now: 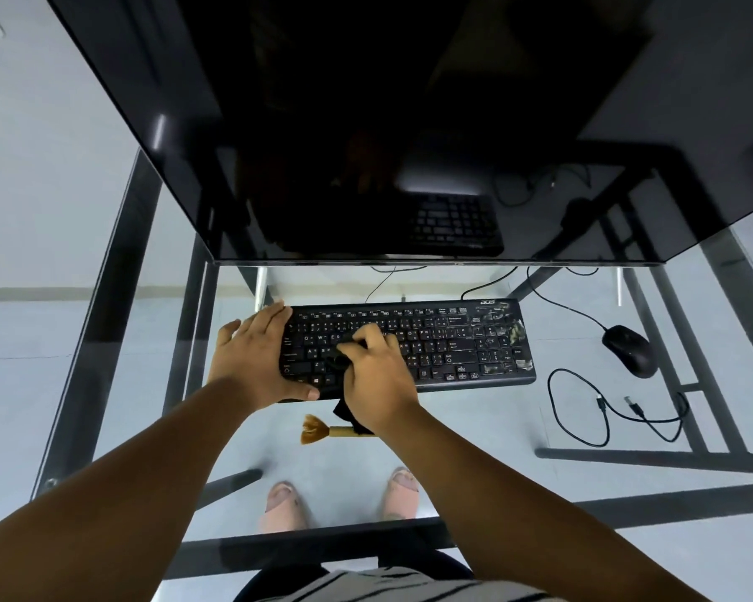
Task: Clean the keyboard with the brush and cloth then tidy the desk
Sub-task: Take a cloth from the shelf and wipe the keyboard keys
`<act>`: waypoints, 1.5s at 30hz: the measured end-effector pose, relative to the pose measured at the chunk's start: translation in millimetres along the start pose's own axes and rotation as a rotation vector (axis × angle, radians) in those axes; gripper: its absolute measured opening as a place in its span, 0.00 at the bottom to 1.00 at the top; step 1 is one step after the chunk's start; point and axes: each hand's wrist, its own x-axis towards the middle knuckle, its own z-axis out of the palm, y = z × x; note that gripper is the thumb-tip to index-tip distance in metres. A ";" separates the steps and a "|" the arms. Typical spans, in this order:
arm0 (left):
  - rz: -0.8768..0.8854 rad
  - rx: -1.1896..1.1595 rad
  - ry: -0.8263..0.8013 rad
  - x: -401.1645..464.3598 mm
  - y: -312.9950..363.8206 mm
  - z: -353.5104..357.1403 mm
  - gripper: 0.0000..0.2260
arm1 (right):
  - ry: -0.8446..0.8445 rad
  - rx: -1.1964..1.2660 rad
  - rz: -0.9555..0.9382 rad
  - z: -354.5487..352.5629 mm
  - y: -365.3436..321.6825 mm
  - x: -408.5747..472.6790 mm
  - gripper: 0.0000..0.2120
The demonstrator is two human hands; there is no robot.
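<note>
Black cloth (344, 362) bunched under curled fingers of right hand (377, 375), pressed onto left-centre keys of keyboard (453, 341); loose tail of cloth hanging below the palm, past the keyboard's near edge, over the handle of the brush (322, 430). Brush lying flat on glass desk (148, 406), just in front of the keyboard, bristles fanned to the left, handle end hidden beneath cloth and right wrist.

One keyboard, one cloth, one brush, one mouse (629, 350), one loose cable (605, 410) coiled at right, one monitor (366, 123) overhanging the far edge. Pale smears on the keyboard's right-hand keys.

Left hand (259, 354) laid flat over the keyboard's left end, fingers straight and spread, thumb along the near edge, holding nothing. Right hand knuckles-up, fingers bent around the cloth. Both forearms extended forward, converging toward the keyboard's left half. Mouse well apart to the right.
</note>
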 end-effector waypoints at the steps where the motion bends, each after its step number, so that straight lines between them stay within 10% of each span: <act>1: 0.009 -0.005 -0.002 -1.4 -2.1 -0.2 0.58 | 0.000 0.003 0.016 0.6 0.1 -0.4 0.17; 12: 0.051 -0.059 -0.058 -4.5 -16.4 -1.5 0.58 | 0.018 0.064 0.029 15.5 -25.3 4.5 0.18; 23: 0.035 -0.005 -0.067 0.5 -18.1 -3.7 0.58 | 0.306 0.043 0.452 -7.1 30.2 8.4 0.18; 29: 0.043 0.003 -0.063 -1.1 -21.7 -1.1 0.57 | 0.069 0.035 0.089 2.8 5.5 15.6 0.21; 38: -0.031 0.074 -0.002 0.1 0.4 -0.2 0.56 | 0.377 -0.060 0.511 -45.2 100.1 3.6 0.22; 45: -0.013 0.062 0.011 6.4 46.5 14.0 0.60 | 0.177 -0.049 0.200 -39.8 85.1 14.3 0.22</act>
